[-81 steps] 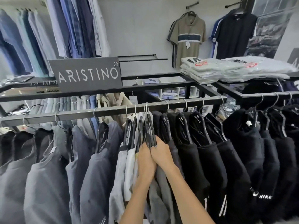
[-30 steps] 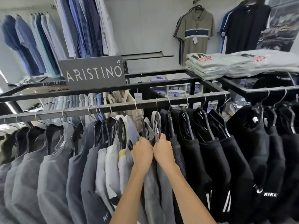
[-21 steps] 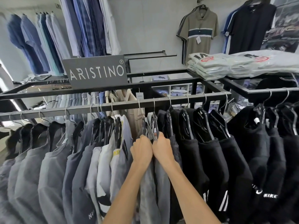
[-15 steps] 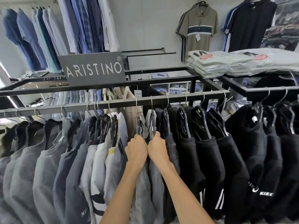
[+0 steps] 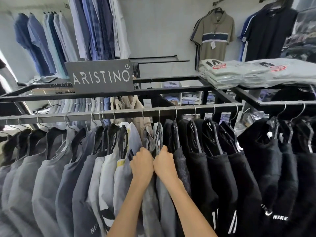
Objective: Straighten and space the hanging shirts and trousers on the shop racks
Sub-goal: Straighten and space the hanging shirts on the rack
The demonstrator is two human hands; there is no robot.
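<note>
A metal rail (image 5: 130, 115) runs across the view with shirts on black hangers. Grey and blue-grey shirts (image 5: 51, 182) hang on the left, white and pale ones (image 5: 109, 168) near the middle, black shirts (image 5: 220, 168) on the right. My left hand (image 5: 142, 164) grips the shoulder of a grey shirt (image 5: 150, 202) just left of centre. My right hand (image 5: 165, 164) touches it, closed on the neighbouring grey shirt (image 5: 166, 206) and its hanger (image 5: 160, 135). Both fists sit side by side below the rail.
A grey ARISTINO sign (image 5: 100, 76) stands on the rack's upper frame. Folded bagged shirts (image 5: 248, 73) lie on the top shelf at right. More black Nike tops (image 5: 287, 177) hang on a second rail at right. Dress shirts (image 5: 95, 28) and polo shirts (image 5: 214, 35) hang on the back wall.
The pale shirts that were bunched at my hands now hang further left along the rail. My hands have stayed together, holding two grey shirts at the centre.
</note>
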